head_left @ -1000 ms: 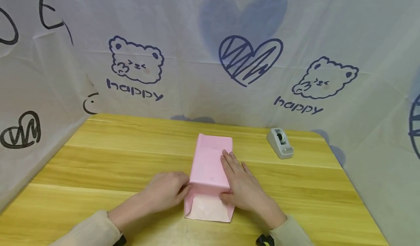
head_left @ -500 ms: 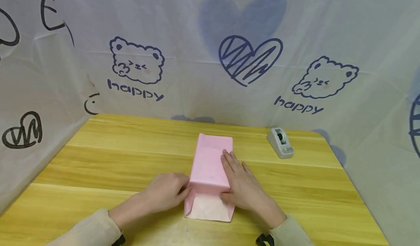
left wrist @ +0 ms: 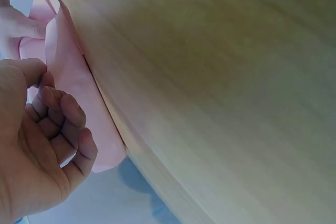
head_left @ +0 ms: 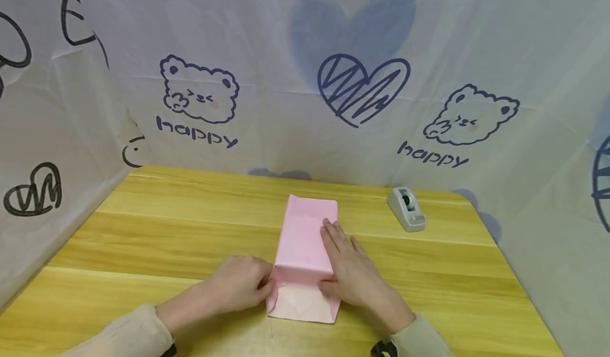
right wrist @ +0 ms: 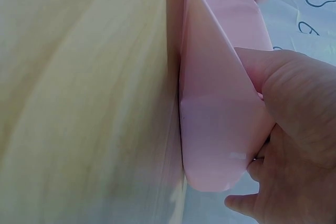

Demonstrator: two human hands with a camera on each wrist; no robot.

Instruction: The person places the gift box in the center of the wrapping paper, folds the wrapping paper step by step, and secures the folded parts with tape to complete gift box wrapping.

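A pink folded paper (head_left: 305, 235), shaped like a long flat packet, lies lengthwise on the table. Its near end gapes, showing a paler inner flap (head_left: 303, 303) between two raised side walls. At the left wall, my left hand (head_left: 240, 283) pinches the paper edge between thumb and forefinger; its other fingers curl loosely in the left wrist view. My right hand (head_left: 355, 272) rests along the right side, fingers straight on the top face. Its thumb (right wrist: 254, 66) reaches inside the right wall (right wrist: 220, 87) at the open end.
A white tape dispenser (head_left: 406, 208) stands at the back right of the wooden table (head_left: 181, 214). White cloth (head_left: 276, 124) with drawn bears and hearts hangs behind and on both sides.
My left hand has shifted slightly nearer and to the left along the left wall, which bends in a little more. The right hand stays in place.
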